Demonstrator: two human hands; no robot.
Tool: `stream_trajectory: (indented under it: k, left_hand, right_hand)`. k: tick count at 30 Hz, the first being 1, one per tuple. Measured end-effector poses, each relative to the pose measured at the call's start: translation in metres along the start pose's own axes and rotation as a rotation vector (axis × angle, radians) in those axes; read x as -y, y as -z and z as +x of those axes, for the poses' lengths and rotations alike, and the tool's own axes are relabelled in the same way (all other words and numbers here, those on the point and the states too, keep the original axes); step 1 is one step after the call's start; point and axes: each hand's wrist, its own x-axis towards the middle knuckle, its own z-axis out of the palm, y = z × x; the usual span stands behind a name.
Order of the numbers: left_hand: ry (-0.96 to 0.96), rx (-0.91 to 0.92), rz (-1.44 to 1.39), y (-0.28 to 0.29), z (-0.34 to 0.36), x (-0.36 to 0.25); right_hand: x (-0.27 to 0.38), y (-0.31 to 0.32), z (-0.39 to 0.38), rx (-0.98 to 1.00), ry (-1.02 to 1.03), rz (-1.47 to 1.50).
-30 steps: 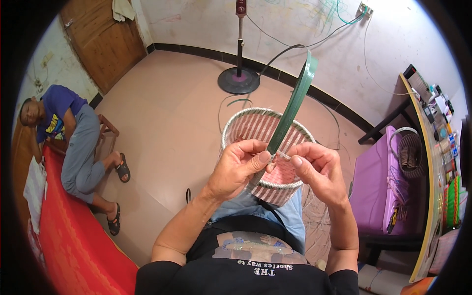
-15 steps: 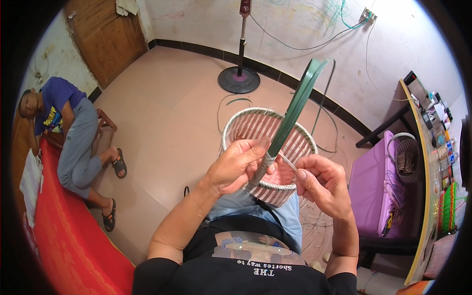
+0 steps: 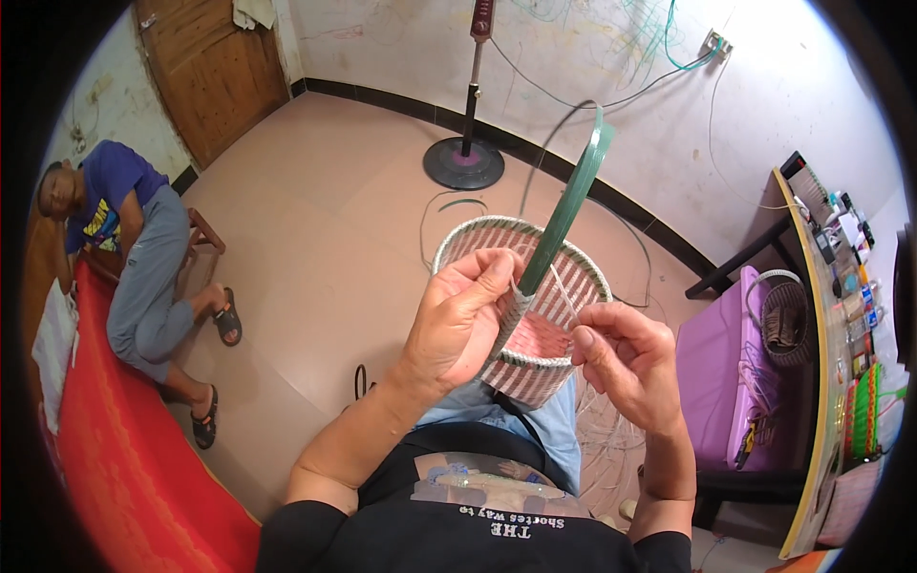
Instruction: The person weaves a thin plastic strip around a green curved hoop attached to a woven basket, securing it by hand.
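- Black shirt (image 3: 382, 535) nearest, light-blue trousers (image 3: 549, 411) just beyond it.
- Left hand (image 3: 454, 329): thumb and forefinger pressed together, pinching a thin pale strip (image 3: 565, 291) at the left side of the basket's green handle (image 3: 573, 205); the other fingers curl behind.
- Right hand (image 3: 630, 368): thumb and forefinger pinching the strip's stretch that runs out from the handle's right side, the remaining fingers bent, apart from the handle.
- Woven basket (image 3: 535, 384), pink and white with a green-and-white rim, at the lap, just past the hands; the handle is wrapped in pale strip low down, bare green higher up.
- Loose strips (image 3: 611, 430) scattered on the floor, right of the trousers.
- Purple box (image 3: 712, 363) at right, a small dark basket (image 3: 788, 320) on it, beside a cluttered tabletop (image 3: 820, 449).
- Seated person (image 3: 153, 277) at left, leaning by a red cloth (image 3: 124, 420).
- Round stand base (image 3: 463, 164) near the far wall (image 3: 382, 57); wooden door (image 3: 210, 76) far left.
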Motion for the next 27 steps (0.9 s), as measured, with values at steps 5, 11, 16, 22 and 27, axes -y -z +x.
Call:
stream_trajectory:
  k: [5, 11, 16, 22, 27]
  left_hand:
    - [-0.132, 0.083, -0.043, -0.006, -0.007, 0.008]
    - [-0.301, 0.211, 0.507, -0.009, -0.009, -0.009]
    - [-0.452, 0.133, 0.817, -0.019, 0.002, -0.016]
    - [-0.592, 0.031, 1.173, -0.034, 0.010, -0.023]
    - [-0.645, 0.000, 1.418, -0.045, 0.006, -0.029]
  right_hand:
    - [0.006, -0.004, -0.001, -0.059, 0.092, -0.089]
    - [0.001, -0.009, 0.008, -0.033, -0.087, 0.378]
    - [-0.006, -0.010, 0.014, -0.025, -0.160, 0.521]
    - [-0.011, -0.007, 0.019, 0.010, -0.222, 0.653]
    - [-0.016, -0.012, 0.021, 0.035, -0.289, 0.746]
